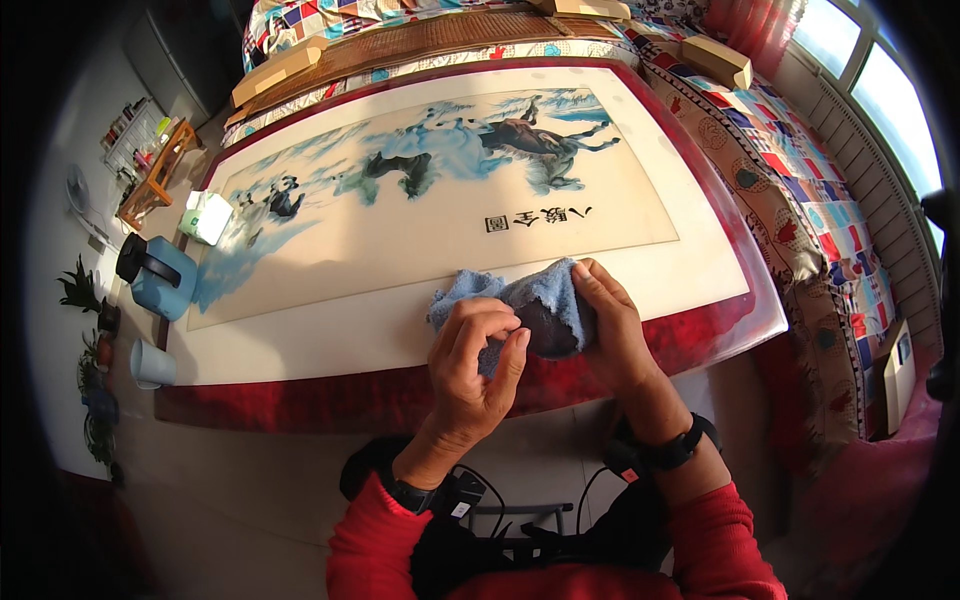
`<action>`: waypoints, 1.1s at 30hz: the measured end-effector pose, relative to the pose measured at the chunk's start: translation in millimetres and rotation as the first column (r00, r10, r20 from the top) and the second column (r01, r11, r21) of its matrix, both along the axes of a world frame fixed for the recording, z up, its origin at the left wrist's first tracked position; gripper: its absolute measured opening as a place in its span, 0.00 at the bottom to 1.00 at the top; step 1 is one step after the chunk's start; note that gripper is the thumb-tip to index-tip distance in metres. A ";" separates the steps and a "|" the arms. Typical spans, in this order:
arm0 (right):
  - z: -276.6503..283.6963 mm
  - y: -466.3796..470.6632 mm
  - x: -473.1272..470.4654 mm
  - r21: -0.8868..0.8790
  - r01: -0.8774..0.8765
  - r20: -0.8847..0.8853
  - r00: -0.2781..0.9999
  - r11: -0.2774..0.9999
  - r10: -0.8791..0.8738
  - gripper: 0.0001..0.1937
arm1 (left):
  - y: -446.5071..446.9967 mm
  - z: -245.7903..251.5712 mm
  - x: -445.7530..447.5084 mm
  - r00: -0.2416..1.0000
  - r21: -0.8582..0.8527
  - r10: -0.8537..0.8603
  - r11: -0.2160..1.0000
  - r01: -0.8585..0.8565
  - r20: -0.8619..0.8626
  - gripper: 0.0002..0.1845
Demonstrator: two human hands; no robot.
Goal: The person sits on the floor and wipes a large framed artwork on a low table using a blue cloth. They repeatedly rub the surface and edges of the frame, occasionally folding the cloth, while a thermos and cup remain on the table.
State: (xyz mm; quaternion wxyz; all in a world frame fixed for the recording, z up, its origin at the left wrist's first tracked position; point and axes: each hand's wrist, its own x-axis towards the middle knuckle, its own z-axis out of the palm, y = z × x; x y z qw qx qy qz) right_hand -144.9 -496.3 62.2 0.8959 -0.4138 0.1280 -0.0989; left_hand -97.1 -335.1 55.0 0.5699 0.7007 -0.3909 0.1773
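Over the near edge of the table, my right hand [616,319] grips a fluffy blue cloth [553,286] wrapped partly around a dark, rounded object [546,330]. What that object is cannot be made out. My left hand [476,360] is just left of it, with fingers curled and the thumb tip close to the index finger. Folds of the cloth lie behind these fingers, and whether they pinch it is hidden. Beneath both hands is a table [330,401] with a dark red border and a horse painting [420,232] across its top.
At the table's left end stand a blue thermos jug [166,279], a pale mug [154,364] and a tissue pack [206,217]. Sofas with patchwork covers [780,180] line the far and right sides. Cardboard boxes [716,61] rest on them. A small orange wooden bench [161,176] is farther left.
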 end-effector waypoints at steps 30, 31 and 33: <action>-12.0 10.2 -11.7 -0.198 -0.079 0.009 0.997 0.977 0.082 0.11 | -2.2 -14.9 -7.5 0.732 -0.250 -0.298 0.952 0.179 -0.613 0.04; -12.1 9.8 -11.4 -0.175 -0.082 0.023 0.996 0.981 0.087 0.10 | -1.5 -14.6 -7.4 0.727 -0.259 -0.314 0.947 0.192 -0.611 0.04; -12.5 9.2 -11.8 -0.113 -0.086 0.012 0.996 0.990 0.088 0.09 | 0.6 -13.6 -6.1 0.711 -0.278 -0.362 0.931 0.238 -0.603 0.05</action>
